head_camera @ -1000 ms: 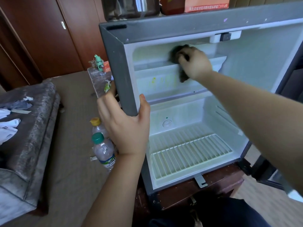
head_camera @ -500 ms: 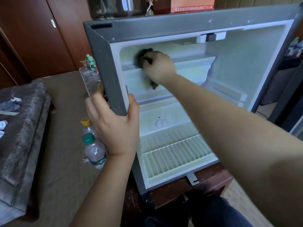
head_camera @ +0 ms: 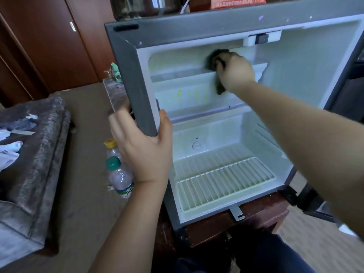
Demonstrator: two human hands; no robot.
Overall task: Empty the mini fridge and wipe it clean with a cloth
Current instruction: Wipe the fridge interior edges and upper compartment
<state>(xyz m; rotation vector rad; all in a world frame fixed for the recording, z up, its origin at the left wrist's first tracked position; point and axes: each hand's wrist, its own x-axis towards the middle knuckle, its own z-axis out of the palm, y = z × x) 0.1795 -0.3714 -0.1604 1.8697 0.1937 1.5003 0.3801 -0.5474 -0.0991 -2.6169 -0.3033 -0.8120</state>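
the mini fridge (head_camera: 216,30) stands open with nothing inside, its wire shelf (head_camera: 226,184) bare. two bottles (head_camera: 120,178) sit on the floor just beside it. the right grip (head_camera: 235,72) is curled round a dark cloth (head_camera: 213,57) and presses it against the back wall of the top compartment. the left grip (head_camera: 143,152) is wrapped round the fridge's left front edge, thumb inside and fingers outside — a sound brace. to wipe well, i'd press firmly and work in overlapping strokes from the top down. the yellow-green stains (head_camera: 189,95) on the panel below likely need extra passes — they look dried on. refold the cloth to a clean face before the lower walls.
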